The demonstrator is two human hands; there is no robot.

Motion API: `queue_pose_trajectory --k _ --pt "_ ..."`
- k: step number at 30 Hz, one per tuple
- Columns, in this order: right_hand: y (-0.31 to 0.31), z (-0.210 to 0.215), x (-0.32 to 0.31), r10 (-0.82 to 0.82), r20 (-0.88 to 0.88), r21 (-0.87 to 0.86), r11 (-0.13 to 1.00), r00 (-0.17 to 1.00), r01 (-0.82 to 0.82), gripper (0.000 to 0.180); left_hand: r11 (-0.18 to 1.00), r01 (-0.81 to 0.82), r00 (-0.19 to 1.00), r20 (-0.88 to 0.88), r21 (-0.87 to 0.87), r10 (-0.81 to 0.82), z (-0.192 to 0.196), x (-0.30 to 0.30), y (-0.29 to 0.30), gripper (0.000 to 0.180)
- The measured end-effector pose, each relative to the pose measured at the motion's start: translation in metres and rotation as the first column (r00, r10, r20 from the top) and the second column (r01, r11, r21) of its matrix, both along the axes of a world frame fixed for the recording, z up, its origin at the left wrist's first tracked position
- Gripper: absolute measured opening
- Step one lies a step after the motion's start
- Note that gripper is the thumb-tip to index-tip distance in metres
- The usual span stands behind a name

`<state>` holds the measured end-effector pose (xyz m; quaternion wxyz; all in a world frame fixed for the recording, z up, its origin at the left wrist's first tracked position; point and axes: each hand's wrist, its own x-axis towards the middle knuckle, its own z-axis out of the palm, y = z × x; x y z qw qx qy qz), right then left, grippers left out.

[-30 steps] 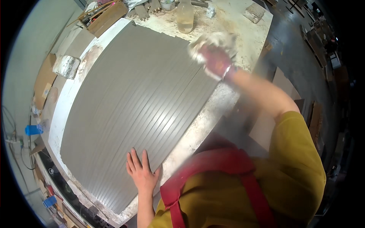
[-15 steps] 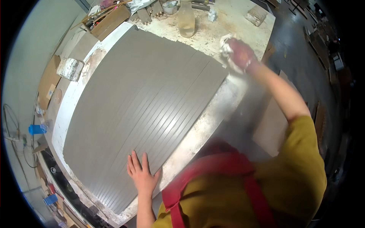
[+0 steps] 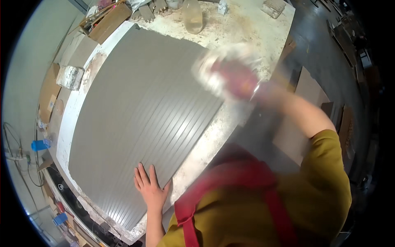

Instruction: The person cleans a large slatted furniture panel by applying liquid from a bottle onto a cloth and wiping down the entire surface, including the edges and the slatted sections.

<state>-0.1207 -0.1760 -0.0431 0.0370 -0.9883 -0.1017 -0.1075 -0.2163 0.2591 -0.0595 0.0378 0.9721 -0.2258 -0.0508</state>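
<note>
I record my left fingers (image 3: pixel 144 175) flat, ungripping, on the grooved grey panel (image 3: pixel 119 94) atop the stained surface (image 3: pixel 242 31), my gloved right fingers (image 3: pixel 226 74) clutching a blurred white cloth (image 3: pixel 207 68) near the panel's far-right corner, wiping apparently the step, the next stroke calling for even pressure

Motion blurs the right hand (image 3: pixel 239 81) and white cloth (image 3: pixel 205 71).

Glare streaks the grey panel (image 3: pixel 140 115); the right hand (image 3: pixel 236 79) is blurred, its outline uncertain.
</note>
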Motion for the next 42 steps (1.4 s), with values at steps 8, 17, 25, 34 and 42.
queue_pose_trajectory --k 8,17,25,34,42 --pt "-0.028 0.01 0.021 -0.083 -0.143 -0.076 0.994 0.986 0.073 0.035 1.0 -0.006 1.0 0.002 -0.014 0.006 0.005 0.003 -0.003 0.083" --pt "-0.027 -0.009 0.021 -0.215 -0.149 -0.18 0.966 0.965 0.187 0.024 1.0 -0.005 1.0 -0.013 -0.028 0.004 0.006 0.005 -0.005 0.083" --pt "-0.1 0.001 0.026 -0.413 -0.259 -0.154 0.91 0.873 0.384 0.035 1.0 0.01 1.0 0.0 -0.013 -0.01 0.007 0.007 0.0 0.089" --pt "-0.022 -0.037 -0.016 -0.176 0.013 0.084 0.981 0.984 0.174 0.022 1.0 0.004 1.0 -0.003 -0.018 -0.004 -0.001 0.005 -0.005 0.087" --pt "0.013 -0.003 -0.014 -0.022 -0.139 -0.165 0.986 0.99 -0.001 0.043 1.0 -0.011 1.0 0.001 -0.015 0.011 0.0 0.001 0.002 0.086"
